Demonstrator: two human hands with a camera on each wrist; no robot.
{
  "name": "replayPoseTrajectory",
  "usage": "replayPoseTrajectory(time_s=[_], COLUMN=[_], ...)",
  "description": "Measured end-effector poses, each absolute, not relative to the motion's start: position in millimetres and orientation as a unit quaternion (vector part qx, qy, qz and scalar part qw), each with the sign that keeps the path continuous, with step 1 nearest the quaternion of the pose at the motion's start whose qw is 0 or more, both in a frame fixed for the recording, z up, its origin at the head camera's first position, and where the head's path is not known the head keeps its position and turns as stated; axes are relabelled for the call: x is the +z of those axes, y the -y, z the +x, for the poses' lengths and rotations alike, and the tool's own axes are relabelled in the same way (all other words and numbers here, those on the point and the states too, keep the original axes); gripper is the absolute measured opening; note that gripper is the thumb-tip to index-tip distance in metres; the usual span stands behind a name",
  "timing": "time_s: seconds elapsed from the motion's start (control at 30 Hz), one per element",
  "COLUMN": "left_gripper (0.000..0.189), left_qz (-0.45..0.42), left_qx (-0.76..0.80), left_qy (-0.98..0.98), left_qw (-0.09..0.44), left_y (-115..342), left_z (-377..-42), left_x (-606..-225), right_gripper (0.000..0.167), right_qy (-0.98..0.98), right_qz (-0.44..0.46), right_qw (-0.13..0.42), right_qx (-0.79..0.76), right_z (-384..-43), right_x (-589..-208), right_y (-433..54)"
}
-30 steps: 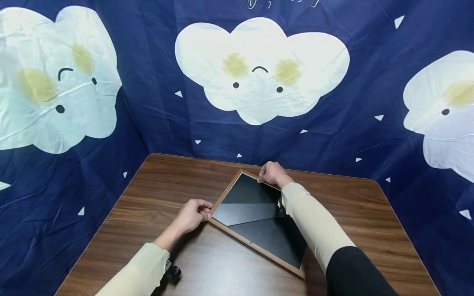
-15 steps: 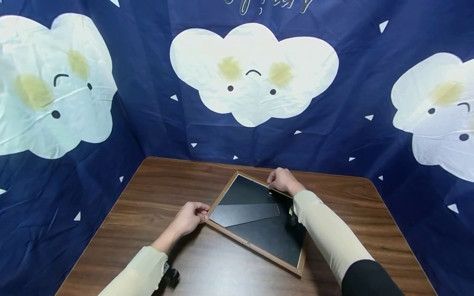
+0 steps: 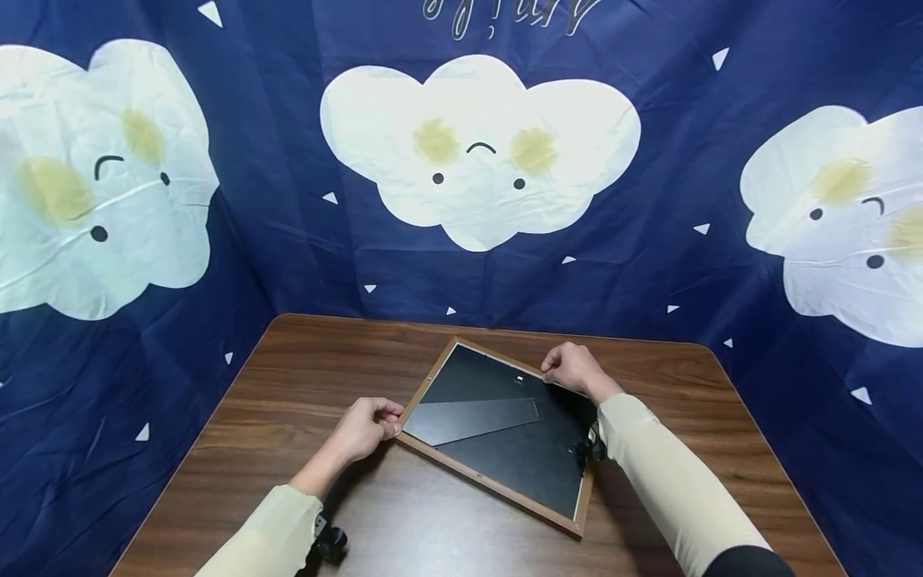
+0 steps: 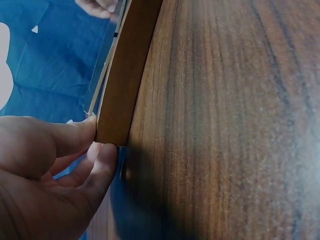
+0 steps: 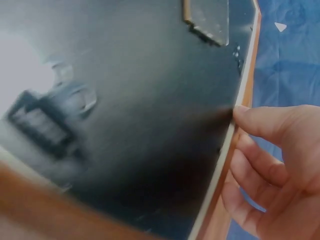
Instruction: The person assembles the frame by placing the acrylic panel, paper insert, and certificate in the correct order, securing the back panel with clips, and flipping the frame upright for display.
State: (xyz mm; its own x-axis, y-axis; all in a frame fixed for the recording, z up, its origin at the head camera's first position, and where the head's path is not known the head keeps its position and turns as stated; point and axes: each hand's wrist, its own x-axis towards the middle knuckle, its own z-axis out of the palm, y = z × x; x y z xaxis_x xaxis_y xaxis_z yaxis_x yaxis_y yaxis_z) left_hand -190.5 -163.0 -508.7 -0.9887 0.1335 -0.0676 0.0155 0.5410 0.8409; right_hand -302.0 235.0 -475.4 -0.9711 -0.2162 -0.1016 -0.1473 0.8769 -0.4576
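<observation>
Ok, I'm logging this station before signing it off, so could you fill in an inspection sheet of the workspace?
Surface: dark-brown wood-grain table with rounded far corners.
Job's things: rectangular brown wooden frame, set diagonally, its flat black backing panel facing up, with a long grey tapered strip across it.
Clutter: nothing seen.
Grippers: bare left hand pinches the frame's left corner; bare right hand pinches its far edge. A small black device sits at the left wrist.
Cables: nothing seen.
Surroundings: dark-blue fabric backdrop printed with large white clouds and small white triangles.
</observation>
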Motion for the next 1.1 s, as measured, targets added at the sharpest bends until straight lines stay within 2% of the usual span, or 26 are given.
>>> replayPoseTrajectory(time_s=[0.27,0.9,1.1], left_gripper=[0.024,0.028,0.022], left_qz=[0.046,0.051,0.053], left_qx=[0.484,0.511,0.517], left_qy=[-0.871,-0.851,-0.845], left_qw=[0.067,0.108,0.123], left_y=[162.6,163.5,164.1], left_z=[-189.5,-195.0,-204.3], left_x=[-510.3,-507.4,-505.4], right_gripper=[0.006,0.009,0.013], right_qy=[-0.968,-0.966,-0.959], right_qz=[-0.075,-0.042,-0.016], right_qw=[0.037,0.011,0.008], right_qx=[-0.235,-0.255,-0.281], right_z=[-279.6,-241.5,-228.5], right_x=[-480.8,-482.3,-482.1], right_y=[-257.2,-299.8,-304.5])
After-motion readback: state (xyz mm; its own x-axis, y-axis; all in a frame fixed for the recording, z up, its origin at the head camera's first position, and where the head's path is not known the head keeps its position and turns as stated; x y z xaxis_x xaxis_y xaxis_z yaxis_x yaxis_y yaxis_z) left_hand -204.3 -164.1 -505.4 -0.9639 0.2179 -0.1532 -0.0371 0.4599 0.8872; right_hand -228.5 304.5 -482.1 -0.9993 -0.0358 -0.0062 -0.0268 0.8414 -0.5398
